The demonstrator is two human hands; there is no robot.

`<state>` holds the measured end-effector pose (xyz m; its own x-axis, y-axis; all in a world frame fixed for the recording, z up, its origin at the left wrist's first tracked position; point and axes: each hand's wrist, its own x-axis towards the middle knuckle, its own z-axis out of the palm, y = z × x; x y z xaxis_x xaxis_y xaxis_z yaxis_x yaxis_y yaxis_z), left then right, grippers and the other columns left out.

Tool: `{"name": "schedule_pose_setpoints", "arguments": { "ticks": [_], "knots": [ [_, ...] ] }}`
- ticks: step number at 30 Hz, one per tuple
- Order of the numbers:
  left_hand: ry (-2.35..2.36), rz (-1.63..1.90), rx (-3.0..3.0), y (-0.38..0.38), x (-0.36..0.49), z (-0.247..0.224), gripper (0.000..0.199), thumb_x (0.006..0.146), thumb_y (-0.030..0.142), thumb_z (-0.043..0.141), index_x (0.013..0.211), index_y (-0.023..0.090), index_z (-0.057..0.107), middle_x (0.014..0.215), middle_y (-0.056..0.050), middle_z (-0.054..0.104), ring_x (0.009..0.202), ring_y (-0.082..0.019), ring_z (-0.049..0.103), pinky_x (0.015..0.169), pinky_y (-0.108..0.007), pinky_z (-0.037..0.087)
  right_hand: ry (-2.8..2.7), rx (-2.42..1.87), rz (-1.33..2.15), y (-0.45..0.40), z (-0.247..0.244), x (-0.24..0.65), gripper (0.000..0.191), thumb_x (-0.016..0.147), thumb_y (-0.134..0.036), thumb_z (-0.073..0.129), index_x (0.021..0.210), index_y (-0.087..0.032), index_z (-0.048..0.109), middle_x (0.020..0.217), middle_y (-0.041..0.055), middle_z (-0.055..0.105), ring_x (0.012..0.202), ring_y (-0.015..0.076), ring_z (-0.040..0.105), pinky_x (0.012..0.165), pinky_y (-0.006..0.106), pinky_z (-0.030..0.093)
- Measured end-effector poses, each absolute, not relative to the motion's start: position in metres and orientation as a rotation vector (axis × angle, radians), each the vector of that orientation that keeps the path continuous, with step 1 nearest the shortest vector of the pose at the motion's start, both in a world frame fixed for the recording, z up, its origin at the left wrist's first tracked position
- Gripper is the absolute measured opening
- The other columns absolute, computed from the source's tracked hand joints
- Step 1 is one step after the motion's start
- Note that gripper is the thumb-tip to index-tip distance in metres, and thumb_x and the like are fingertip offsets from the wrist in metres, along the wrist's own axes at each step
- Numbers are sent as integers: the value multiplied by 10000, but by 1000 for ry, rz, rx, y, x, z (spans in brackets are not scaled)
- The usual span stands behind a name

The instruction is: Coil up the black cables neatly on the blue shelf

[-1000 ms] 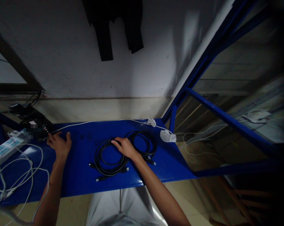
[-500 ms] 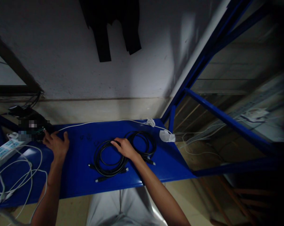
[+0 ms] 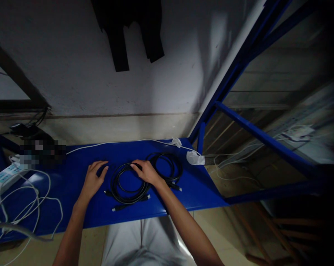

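Two coils of black cable lie side by side on the blue table (image 3: 194, 195). On the upper right part of the left coil (image 3: 114, 184) rests my right hand (image 3: 146, 172), its thumb and fingers closed around the cable. The right coil (image 3: 180, 166) is just beyond that hand, its connector ends toward the front. My left hand (image 3: 94, 177) is over the table, left of the left coil, fingers apart and holding nothing.
At the left are a white power strip (image 3: 3, 176), loose white cables (image 3: 49, 181) and a dark, partly blurred object (image 3: 45, 138). A thin white cord (image 3: 111, 143) runs along the back edge to crumpled white wrapping (image 3: 195, 158). Blue frame bars (image 3: 255, 133) stand at the right.
My left hand has moved right, from beside the dark object to near the left coil. The loose white cables at the left have shifted. My right hand stays on the left coil.
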<state>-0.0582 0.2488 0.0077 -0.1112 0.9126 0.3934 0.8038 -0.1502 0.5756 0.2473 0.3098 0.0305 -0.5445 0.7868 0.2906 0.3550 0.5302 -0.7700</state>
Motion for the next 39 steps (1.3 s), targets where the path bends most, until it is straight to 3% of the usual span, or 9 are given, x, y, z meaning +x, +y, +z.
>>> {"name": "schedule_pose_setpoints", "arguments": {
  "ticks": [6,11,15,21,30,36,39],
  "knots": [
    [1850,1000,2077,258,-49,0,356,1029,476,624,1251,252,789,1257,-104,735,1187,-303,660,1125,-490,459,-2096,-865,832,311,26,245,353,1131,-465,562,1159,-189,780,1126,102,813,1010,229,763,946,314,541],
    [1732,972,1983,273,-52,-2,322,1021,456,628,1207,243,784,1190,-93,733,1006,-255,686,951,-397,548,-2097,-829,824,313,24,245,401,1152,-469,503,1027,-198,772,1007,83,788,896,206,720,865,301,515],
    [1663,944,2002,278,-46,5,281,1031,445,611,1065,241,801,1100,-86,749,985,-251,696,917,-373,545,-2096,-831,815,314,24,246,476,1158,-496,469,876,-208,722,847,51,715,772,187,637,785,295,472],
    [1670,907,1966,287,-36,14,246,987,429,653,976,229,796,1016,-79,743,900,-242,686,879,-371,533,-2074,-797,863,315,24,247,459,1153,-469,483,833,-210,686,807,36,667,744,179,596,768,296,442],
    [1553,1163,1799,285,0,40,287,1028,496,675,1082,227,756,1098,-67,777,1040,-240,726,973,-369,534,-2005,-795,986,315,25,248,504,1134,-542,491,814,-197,671,795,20,671,705,159,575,726,281,429],
    [1408,1071,2161,270,37,61,232,1107,384,575,1052,234,743,1079,-76,749,1034,-241,698,959,-377,522,-1852,-859,1188,316,23,247,616,1140,-635,398,857,-179,699,750,8,672,662,144,574,679,263,438],
    [1443,1053,2302,268,39,54,222,1120,341,547,1061,233,732,1091,-83,740,1052,-256,686,1003,-416,509,-1838,-791,1204,316,22,247,534,1112,-621,503,934,-176,739,805,16,704,737,157,634,732,264,471]
  ]
}}
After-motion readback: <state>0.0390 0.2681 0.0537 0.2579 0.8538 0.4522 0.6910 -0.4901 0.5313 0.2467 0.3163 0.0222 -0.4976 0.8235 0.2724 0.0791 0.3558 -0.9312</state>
